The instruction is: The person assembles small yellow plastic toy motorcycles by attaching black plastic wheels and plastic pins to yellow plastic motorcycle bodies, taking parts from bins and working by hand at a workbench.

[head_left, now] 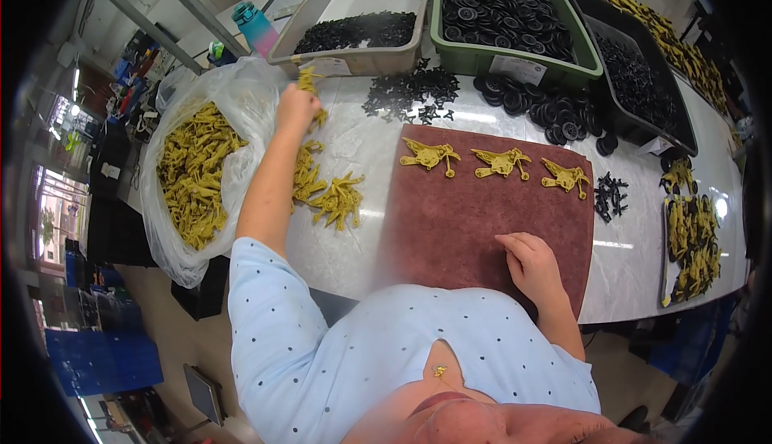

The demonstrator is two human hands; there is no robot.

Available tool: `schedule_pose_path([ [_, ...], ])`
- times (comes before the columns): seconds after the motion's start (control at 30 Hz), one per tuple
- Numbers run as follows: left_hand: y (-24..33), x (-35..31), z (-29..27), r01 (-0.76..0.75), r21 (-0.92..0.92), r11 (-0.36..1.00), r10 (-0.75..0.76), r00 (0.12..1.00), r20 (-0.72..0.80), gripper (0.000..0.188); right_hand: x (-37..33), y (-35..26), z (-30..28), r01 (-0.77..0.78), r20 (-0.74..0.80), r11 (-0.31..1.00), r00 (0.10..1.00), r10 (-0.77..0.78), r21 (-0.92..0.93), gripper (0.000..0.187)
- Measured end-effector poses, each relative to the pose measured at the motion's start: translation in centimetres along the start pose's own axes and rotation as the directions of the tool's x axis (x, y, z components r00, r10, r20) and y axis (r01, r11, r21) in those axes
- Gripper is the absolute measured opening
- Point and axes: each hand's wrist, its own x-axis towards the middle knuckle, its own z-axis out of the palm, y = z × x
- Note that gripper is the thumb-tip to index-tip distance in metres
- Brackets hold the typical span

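At the far left of the table, my left hand (pixel 298 108) is closed on a yellow plastic part (pixel 306 81), which sticks out beyond the fingers. Below that arm lies a loose pile of similar yellow parts (pixel 336 199). My right hand (pixel 532 265) rests near the front of a brown cloth mat (pixel 450 227), its fingers stretched out and holding nothing. Along the mat's far edge three yellow parts form a row: a left one (pixel 429 157), a middle one (pixel 503 163) and a right one (pixel 565 177).
A clear plastic bag (pixel 261 94) bulges with yellow parts on the left. Behind stand a beige bin (pixel 346 59), a green bin (pixel 482 59) of black wheels and a black bin (pixel 683 134). Small black pieces (pixel 410 92) and loose wheels (pixel 563 114) lie before them. Assembled yellow-black pieces (pixel 693 243) fill a tray at right.
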Motion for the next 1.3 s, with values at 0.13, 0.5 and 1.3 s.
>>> schedule_pose_path([
  [0.13,-3.1,0.2,-0.7,-0.013,-0.124,0.992,0.012,1.000,-0.008,0.031,0.2,0.1,0.1,0.020,0.017,1.000,1.000,-0.020,0.001,0.028],
  [0.5,0.1,-0.4,-1.3,0.194,-0.202,0.960,-0.103,0.914,0.392,0.046,0.1,0.1,0.0,0.025,0.004,1.000,1.000,-0.025,0.013,0.028],
  [1.3,1.7,-1.6,-0.3,-0.139,-0.201,0.970,0.159,0.983,0.089,0.040,0.0,0.2,0.0,0.031,0.018,0.999,0.999,-0.031,0.021,0.026],
])
